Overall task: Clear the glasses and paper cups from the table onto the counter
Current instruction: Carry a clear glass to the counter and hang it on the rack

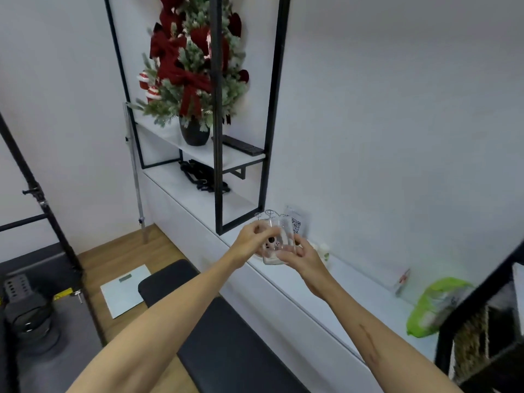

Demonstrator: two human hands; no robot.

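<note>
A clear glass [276, 242] with a small printed animal figure is held in both hands just above the white counter [354, 285]. My left hand [251, 242] pinches its rim on the left side. My right hand [300, 258] curls round its right side and base. Behind the glass, a wire rack [269, 214] with looped tops stands on the counter, partly hidden by my hands. No paper cups are in view.
A QR-code sign [296, 224] and a small white bottle [325, 252] stand by the wall. A green bag [433, 307] lies further right. A black frame shelf [217, 137] carries a decorated tree [195, 66]. A black bench [215, 336] lies below my arms.
</note>
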